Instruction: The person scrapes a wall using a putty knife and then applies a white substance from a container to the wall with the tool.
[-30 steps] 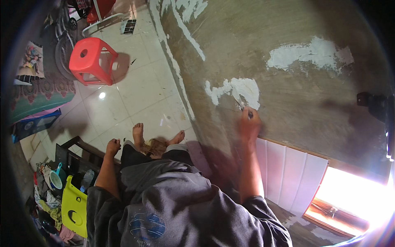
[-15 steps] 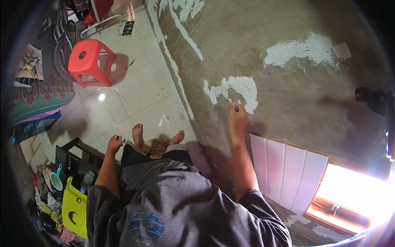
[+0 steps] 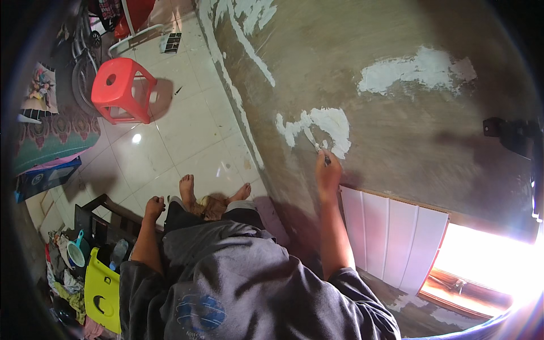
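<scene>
My right hand (image 3: 330, 173) is raised to the grey-brown wall (image 3: 396, 136), its fingers closed round a small putty knife (image 3: 327, 161). Only a bit of its dark handle and a thin blade show. The blade lies at the lower edge of a white filler patch (image 3: 338, 122), which curves round a bare spot of wall. My left hand (image 3: 153, 208) hangs low beside my left leg, over the floor, with its fingers curled in. Something small and dark seems to be at its fingertips, but I cannot make out what.
A red plastic stool (image 3: 118, 90) stands on the tiled floor (image 3: 192, 124) at left, beside a bicycle wheel (image 3: 85, 82). More filler (image 3: 416, 73) marks the upper wall. White panelling (image 3: 391, 238) and a bright opening (image 3: 481, 255) lie at right. A yellow-green plastic piece (image 3: 102, 292) and cloths are at lower left.
My right hand has moved slightly down the wall with the putty knife. My left hand has dropped a little, and the whole view has shifted slightly.
</scene>
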`<state>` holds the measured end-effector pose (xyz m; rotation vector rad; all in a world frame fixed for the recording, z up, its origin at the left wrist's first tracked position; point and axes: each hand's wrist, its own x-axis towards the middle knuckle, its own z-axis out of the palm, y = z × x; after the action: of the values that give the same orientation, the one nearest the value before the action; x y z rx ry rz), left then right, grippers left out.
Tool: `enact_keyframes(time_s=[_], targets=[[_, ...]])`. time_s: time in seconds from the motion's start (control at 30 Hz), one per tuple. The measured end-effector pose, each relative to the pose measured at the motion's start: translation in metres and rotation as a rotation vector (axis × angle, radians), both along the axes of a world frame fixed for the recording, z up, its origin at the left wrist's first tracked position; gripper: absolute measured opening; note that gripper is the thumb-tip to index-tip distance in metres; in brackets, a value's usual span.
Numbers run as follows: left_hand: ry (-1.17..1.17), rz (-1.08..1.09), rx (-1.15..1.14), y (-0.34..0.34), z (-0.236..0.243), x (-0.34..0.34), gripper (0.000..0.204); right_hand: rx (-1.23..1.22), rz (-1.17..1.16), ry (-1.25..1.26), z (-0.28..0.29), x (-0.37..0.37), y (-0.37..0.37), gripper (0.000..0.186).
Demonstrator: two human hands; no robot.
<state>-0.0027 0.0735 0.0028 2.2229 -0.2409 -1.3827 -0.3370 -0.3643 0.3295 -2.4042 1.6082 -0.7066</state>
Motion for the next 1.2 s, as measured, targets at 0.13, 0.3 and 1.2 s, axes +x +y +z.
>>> enact_keyframes(time_s=[0.13, 0.3, 1.2], targets=[[-0.01, -0.007, -0.034, 0.0, -0.006, 0.004, 0.039, 0.212, -0.19, -0.003, 0.052, -0.001, 0.025, 0.027], [0.035, 0.038, -0.079, -0.007, -0.024, 0.005, 0.039, 0.173, -0.173, -0.089, 0.085, -0.046, 0.045, 0.026], [0.02, -0.028, -0.076, -0.006, -0.016, 0.027, 0.034, 0.094, -0.238, -0.18, 0.046, -0.05, 0.041, 0.026]])
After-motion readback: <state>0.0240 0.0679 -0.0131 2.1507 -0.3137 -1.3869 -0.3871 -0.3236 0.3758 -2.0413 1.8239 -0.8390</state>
